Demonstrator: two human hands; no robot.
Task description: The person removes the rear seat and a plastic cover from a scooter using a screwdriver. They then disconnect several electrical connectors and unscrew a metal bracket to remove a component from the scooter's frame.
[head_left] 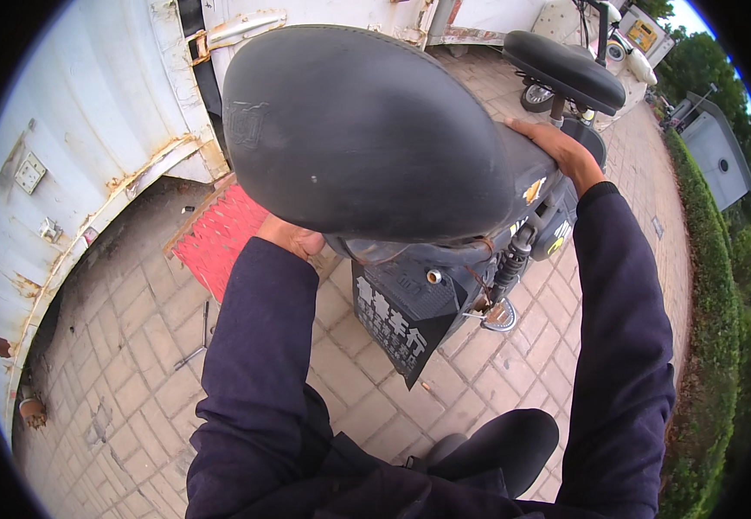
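A large black padded seat [362, 130] fills the upper middle, on the rear of a two-wheeler. My left hand [293, 238] is at the seat's near left edge, curled against its underside, fingertips partly hidden. My right hand [553, 147] grips the body on the seat's right side, its fingertips reaching round the edge. Below the seat are a coil shock absorber [510, 259], a black mudflap [393, 324] with pale printing and a metal piece [498, 316] near the paving.
A rusty white metal wall [81, 95] lines the left, with a red mat [215, 238] beside it. A wrench-like tool [198, 342] lies on the pavers. Another two-wheeler's seat [566, 69] stands behind at upper right. A hedge [704, 259] runs along the right.
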